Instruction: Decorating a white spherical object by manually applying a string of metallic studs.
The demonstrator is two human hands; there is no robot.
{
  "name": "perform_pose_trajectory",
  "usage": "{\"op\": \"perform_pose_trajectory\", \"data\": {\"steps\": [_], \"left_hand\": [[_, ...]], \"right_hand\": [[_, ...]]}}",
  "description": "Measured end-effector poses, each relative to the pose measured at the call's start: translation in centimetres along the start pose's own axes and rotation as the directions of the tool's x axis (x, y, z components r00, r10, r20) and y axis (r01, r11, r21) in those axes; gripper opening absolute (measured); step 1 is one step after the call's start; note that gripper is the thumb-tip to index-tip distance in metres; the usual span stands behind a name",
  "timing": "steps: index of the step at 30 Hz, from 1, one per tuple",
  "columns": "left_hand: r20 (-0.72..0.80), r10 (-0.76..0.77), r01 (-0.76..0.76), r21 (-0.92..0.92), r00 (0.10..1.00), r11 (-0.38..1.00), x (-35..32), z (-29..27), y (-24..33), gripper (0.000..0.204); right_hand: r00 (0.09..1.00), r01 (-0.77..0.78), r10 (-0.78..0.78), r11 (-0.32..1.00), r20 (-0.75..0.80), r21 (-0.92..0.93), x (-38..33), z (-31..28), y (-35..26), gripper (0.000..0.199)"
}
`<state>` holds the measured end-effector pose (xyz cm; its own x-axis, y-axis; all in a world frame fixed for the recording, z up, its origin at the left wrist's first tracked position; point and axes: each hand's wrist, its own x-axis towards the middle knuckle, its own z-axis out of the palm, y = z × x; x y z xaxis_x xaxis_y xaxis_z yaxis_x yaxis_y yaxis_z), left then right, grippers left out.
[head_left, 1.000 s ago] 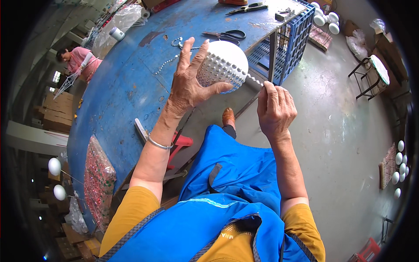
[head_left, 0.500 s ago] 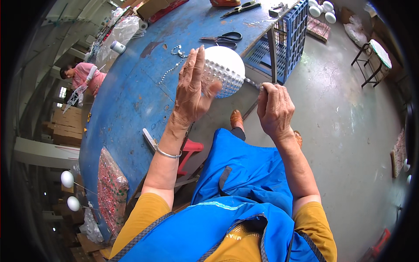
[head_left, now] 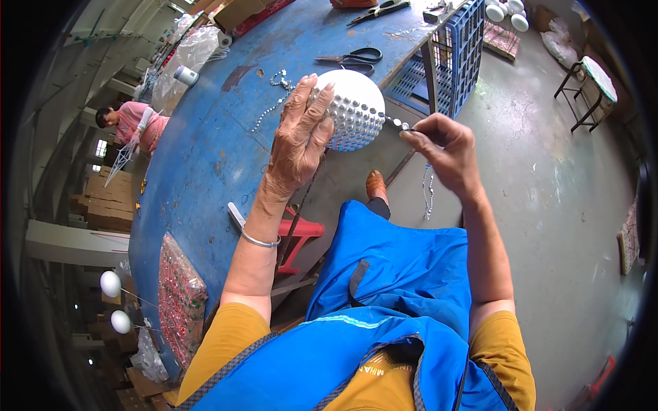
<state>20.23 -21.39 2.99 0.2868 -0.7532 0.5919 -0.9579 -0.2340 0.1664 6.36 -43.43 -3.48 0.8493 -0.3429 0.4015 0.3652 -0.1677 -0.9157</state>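
A white ball [head_left: 354, 86] is covered on its lower part by rows of shiny silver beads [head_left: 353, 123]; its top is bare white. My left hand [head_left: 299, 140] presses against the ball's left side with the fingers closed round it. From the ball's right side a bead chain [head_left: 395, 123] runs to my right hand [head_left: 445, 147], which pinches it between thumb and forefinger. The chain's loose end dangles below that hand. Beside the ball, a second piece of bead chain [head_left: 271, 113] lies on the blue table [head_left: 205, 185]. A dark rod shows below my left hand.
Black-handled scissors [head_left: 353, 59] and pliers [head_left: 379, 11] lie on the table beyond the ball. A blue plastic crate [head_left: 462, 58] stands by its right edge. Below are a red stool [head_left: 301, 236] and, farther right, a pale-topped stool [head_left: 598, 79]. A person in pink [head_left: 133, 123] works at left.
My left hand's fingers have closed in on the ball. My right hand has shifted slightly right and turned, showing the pinched chain and its dangling end. The ball looks slightly turned.
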Motion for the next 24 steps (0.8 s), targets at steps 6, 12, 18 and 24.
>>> {"op": "perform_pose_trajectory", "data": {"steps": [6, 12, 18, 24], "left_hand": [[-0.113, -0.043, 0.041, -0.02, 0.993, 0.999, 1.1, -0.1, 1.9, 0.071], [0.004, -0.185, 0.184, -0.135, 0.983, 0.974, 0.9, -0.5, 1.7, 0.068], [-0.047, -0.027, 0.027, 0.012, 0.999, 1.0, 0.9, -0.4, 0.6, 0.068], [-0.008, -0.171, 0.168, -0.145, 0.985, 0.975, 0.4, 0.2, 0.8, 0.072]], "right_hand": [[0.955, -0.16, 0.113, 0.975, 0.275, 0.156, 2.0, -2.4, 0.1, 0.015], [0.987, 0.158, -0.133, 0.87, 0.086, -0.468, 0.6, -2.1, -2.0, 0.012], [0.899, 0.335, -0.434, 0.769, -0.061, -0.545, 0.4, -2.0, -1.6, 0.01], [0.72, 0.427, -0.694, 0.433, 0.009, -0.794, 0.5, -1.4, 0.8, 0.012]]}}
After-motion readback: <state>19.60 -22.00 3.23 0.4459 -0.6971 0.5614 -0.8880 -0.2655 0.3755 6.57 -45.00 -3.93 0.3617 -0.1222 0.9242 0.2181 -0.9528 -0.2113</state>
